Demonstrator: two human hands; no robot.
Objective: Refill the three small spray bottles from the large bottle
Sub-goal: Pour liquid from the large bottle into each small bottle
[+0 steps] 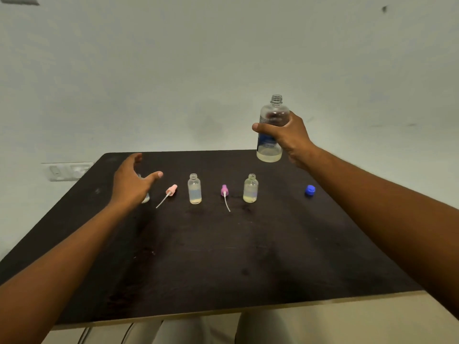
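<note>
The right hand (285, 137) is gripping the large bottle (270, 130) around its middle, fingers and thumb wrapping it, and is holding it upright in the air above the table's far right side; its neck is uncapped and only a shallow layer of pale liquid is sitting in its base. The left hand (133, 181) is reaching with fingers spread and holding nothing, hovering in front of the leftmost small bottle (146, 198), which it is mostly hiding; probably it is about to steady or lift that one for pouring. The middle small bottle (194, 188) and the right small bottle (250, 188) are standing open and partly filled. A pink spray top (171, 190) and a purple spray top (224, 190) are lying beside them with their dip tubes trailing, and the blue cap (310, 190) is resting well to the right, presumably set aside to keep the necks free. Everything is sitting on a dark table (223, 256) against a pale wall (173, 70) with a switch plate (67, 171) at left.
</note>
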